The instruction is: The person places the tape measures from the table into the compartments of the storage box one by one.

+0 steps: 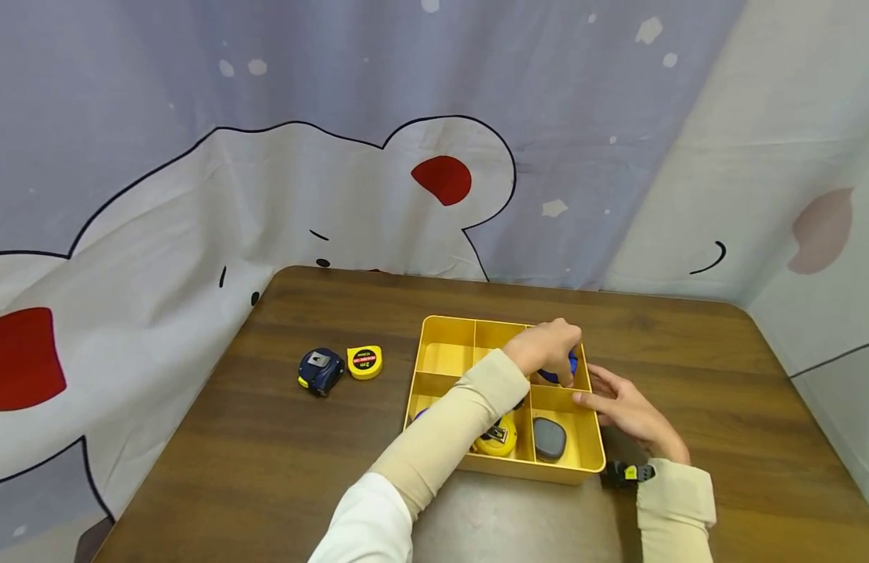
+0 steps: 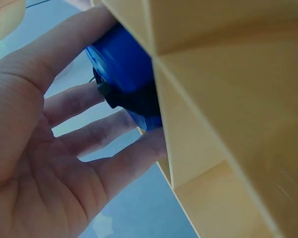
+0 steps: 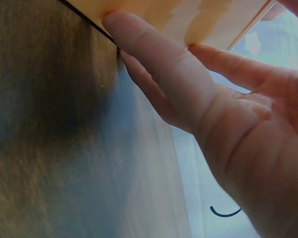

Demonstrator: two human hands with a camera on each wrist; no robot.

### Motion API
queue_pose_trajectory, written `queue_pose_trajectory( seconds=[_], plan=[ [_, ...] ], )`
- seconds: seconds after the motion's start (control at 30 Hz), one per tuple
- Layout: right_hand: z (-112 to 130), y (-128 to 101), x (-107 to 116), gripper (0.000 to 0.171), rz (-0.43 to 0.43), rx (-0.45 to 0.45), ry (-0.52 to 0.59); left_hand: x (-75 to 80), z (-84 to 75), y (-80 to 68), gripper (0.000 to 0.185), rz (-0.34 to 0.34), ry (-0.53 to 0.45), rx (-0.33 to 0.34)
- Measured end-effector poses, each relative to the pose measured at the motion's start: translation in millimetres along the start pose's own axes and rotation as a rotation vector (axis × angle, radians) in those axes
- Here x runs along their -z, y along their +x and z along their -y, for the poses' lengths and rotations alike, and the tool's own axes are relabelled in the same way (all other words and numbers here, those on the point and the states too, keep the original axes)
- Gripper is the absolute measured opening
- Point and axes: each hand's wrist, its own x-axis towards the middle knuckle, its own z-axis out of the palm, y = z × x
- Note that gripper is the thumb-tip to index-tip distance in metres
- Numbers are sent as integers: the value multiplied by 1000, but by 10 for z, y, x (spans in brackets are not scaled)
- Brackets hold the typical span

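Note:
In the head view my left hand [image 1: 547, 348] reaches into the back right compartment of a yellow divided box [image 1: 504, 467]. Its thumb and fingers grip a blue, rounded tape measure [image 2: 126, 57] with a black band, close against a compartment wall in the left wrist view. My right hand [image 1: 634, 410] touches the box's right side, its thumb at the rim. Extended fingers press the outer wall in the right wrist view. The front middle compartment holds a yellow tape measure [image 1: 497, 438], partly covered by the left sleeve. A grey rounded case [image 1: 549, 439] lies in the front right compartment.
Left of the box, a dark blue tape measure [image 1: 321, 371] and a small yellow tape measure [image 1: 365, 362] lie on the wooden table [image 1: 286, 461]. Something black and yellow [image 1: 626, 474] is beside the right wrist. A patterned curtain [image 1: 321, 188] hangs behind the table.

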Motion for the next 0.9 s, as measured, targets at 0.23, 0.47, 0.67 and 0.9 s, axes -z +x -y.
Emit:
queue_pose_trajectory(
  seconds=[0.23, 0.47, 0.67, 0.9],
  plan=[
    [1, 4, -3, 72, -12, 15, -3, -61, -49, 38, 24, 47, 50, 62],
    [-27, -1, -14, 69, -9, 31, -13, -156, -71, 83, 24, 66, 74, 101],
    [-46, 3, -31, 69, -16, 23, 0, -275, -70, 143, 24, 71, 114, 127],
    [-63, 4, -33, 69, -29, 22, -3, -328, -82, 167, 26, 54, 137, 151]
  ],
)
